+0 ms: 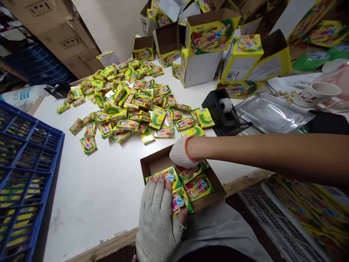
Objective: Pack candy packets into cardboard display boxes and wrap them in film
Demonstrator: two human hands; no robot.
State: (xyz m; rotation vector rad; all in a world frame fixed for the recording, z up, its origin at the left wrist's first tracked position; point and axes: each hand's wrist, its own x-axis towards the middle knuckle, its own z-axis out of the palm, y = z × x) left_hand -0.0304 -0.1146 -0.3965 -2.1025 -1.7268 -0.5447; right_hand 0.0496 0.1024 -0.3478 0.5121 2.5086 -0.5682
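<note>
The left hand [156, 211], gloved with bare fingertips, lies palm down at lower centre, fingers side by side and extended over packs, pressing rather than gripping. The right hand [181, 153], in a white glove with an orange cuff, reaches in from the right edge; its fingers dip out of sight, and from where I stand I cannot tell whether they are closed on anything.

Largest first: the white table [81, 189] fills the centre. A blue crate [58, 143], left edge, holds many packs behind its slats. A white crate [261, 214], lower right, contains yellow-green printed items. The heap of small packs [122, 105] spreads over upper centre, up and to the left of both hands; the right is the nearer. Printed cartons [212, 34] stand open-mouthed at upper right.

The shallow brown box [158, 163], lower centre, sits between the hands and holds four packs [200, 187] in two rows of two, their long axes rising gently from left to right; brown floor shows at its upper left, just beside the right hand. Smallest: one loose pack [195, 131], lying roughly crosswise just above that glove, at the heap's near fringe.
</note>
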